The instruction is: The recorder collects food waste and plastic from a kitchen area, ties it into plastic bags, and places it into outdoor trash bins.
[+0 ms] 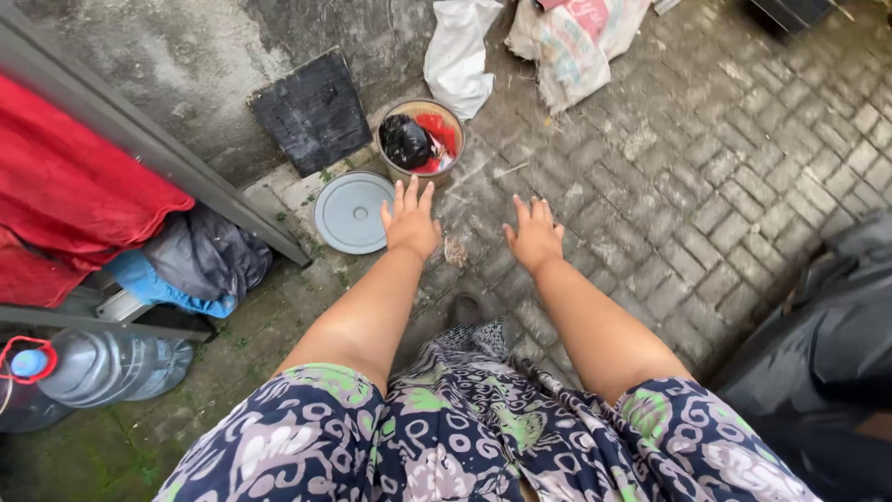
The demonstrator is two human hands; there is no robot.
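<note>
My left hand (410, 219) is stretched out in front of me, fingers apart and empty, just below a round bucket (391, 160) that holds a black bag and red scraps. My right hand (535, 233) reaches out beside it over the brick paving, also empty with its fingers spread. A grey round lid (350, 213) lies flat on the ground just left of my left hand. A small crumpled brown scrap (456, 251) lies on the bricks between my two hands.
A black square slab (311, 112) leans on the concrete wall. White sacks (460, 51) and a printed sack (576, 42) lie behind the bucket. Red cloth (74, 195), grey and blue clothes (190, 260) and a water bottle (107, 365) sit at left. A black bag (827, 353) fills the right.
</note>
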